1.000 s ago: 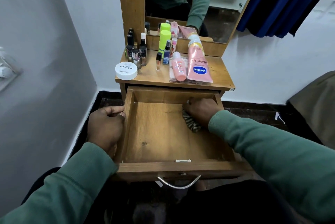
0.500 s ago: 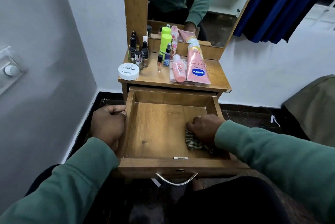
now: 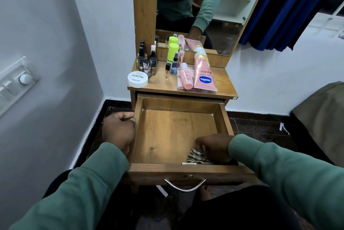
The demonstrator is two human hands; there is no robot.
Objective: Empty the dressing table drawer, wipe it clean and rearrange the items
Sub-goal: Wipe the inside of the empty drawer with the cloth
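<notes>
Loosely bunched striped cloth (image 3: 195, 156), woodgrain drawer (image 3: 167, 133)

The right hand (image 3: 214, 148) covers most of the striped cloth (image 3: 195, 156); labels on the nail polish bottles (image 3: 147, 65) are too small to read

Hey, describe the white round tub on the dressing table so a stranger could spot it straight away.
Find the wooden dressing table below the mirror. At its top's front left corner, before the dark bottles, sits the white round tub. It alone is low, wide and white, with dark lettering.
</notes>
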